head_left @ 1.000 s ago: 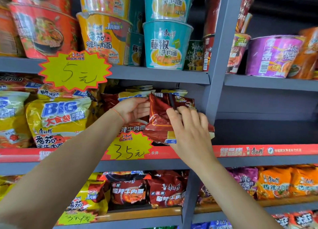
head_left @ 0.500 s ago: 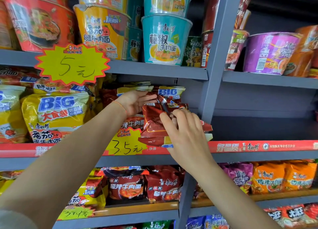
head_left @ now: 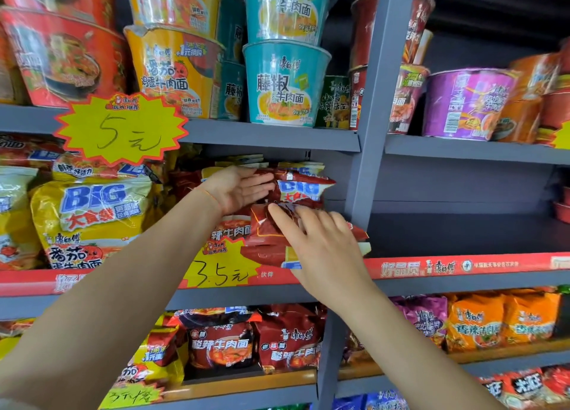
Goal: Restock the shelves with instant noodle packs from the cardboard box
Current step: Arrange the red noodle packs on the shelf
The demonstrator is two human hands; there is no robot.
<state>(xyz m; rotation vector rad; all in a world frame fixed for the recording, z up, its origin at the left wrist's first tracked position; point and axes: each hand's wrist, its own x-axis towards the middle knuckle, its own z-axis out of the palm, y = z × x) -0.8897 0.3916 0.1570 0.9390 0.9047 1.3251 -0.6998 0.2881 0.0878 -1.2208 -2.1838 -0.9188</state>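
Right now I have both hands up at the middle shelf, working the dark red noodle packs into the stack at the right end of the bay, just beside the grey upright. My left hand is spread flat, fingers straight, its palm against the side of the upper pack with the blue BIG lettering, which I judge is there to keep the pile from sliding left while the other hand works. My right hand lies over the front of the lower red packs with fingers extended and slightly bent, pressing more than gripping; whether the thumb pinches an edge underneath I cannot tell. The packs sit tilted and overhang the shelf's red front strip, so they look not yet seated. The yellow price star marked 3.5 hangs just below them. Next door, the right-hand bay is bare, and the cardboard box is out of view.
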